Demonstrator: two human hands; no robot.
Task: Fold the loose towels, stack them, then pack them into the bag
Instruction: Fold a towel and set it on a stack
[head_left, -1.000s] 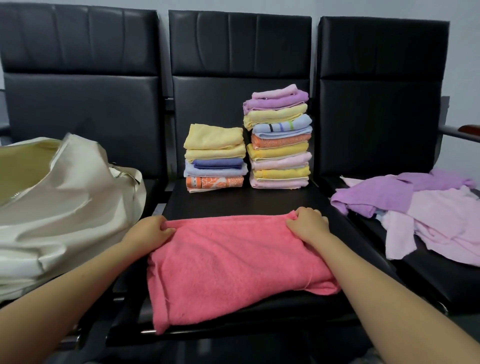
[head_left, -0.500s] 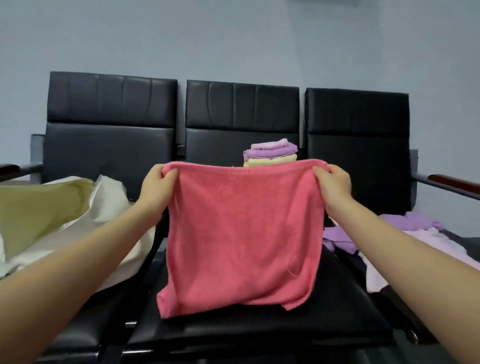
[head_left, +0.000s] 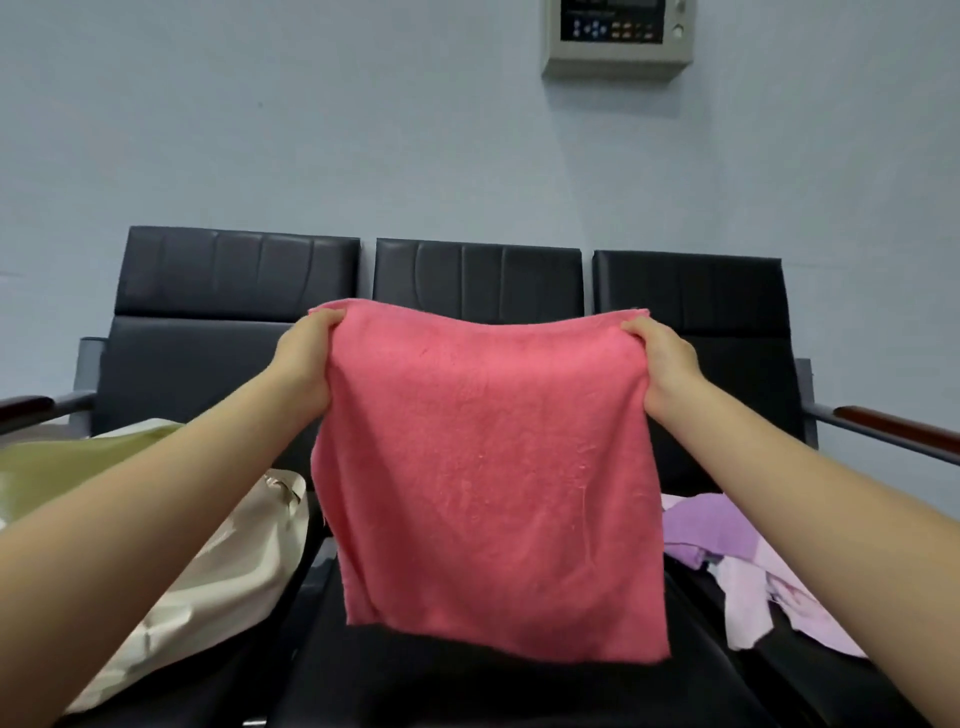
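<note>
Pink towel (head_left: 488, 478) hanging vertically, top corners in both hands (head_left: 306, 364).

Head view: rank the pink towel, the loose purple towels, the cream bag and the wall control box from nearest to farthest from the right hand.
1. pink towel: gripped by the right hand at its top corner.
2. loose purple towels: below, on the right seat.
3. cream bag: across on the left seat.
4. wall control box: high on the wall behind.
</note>
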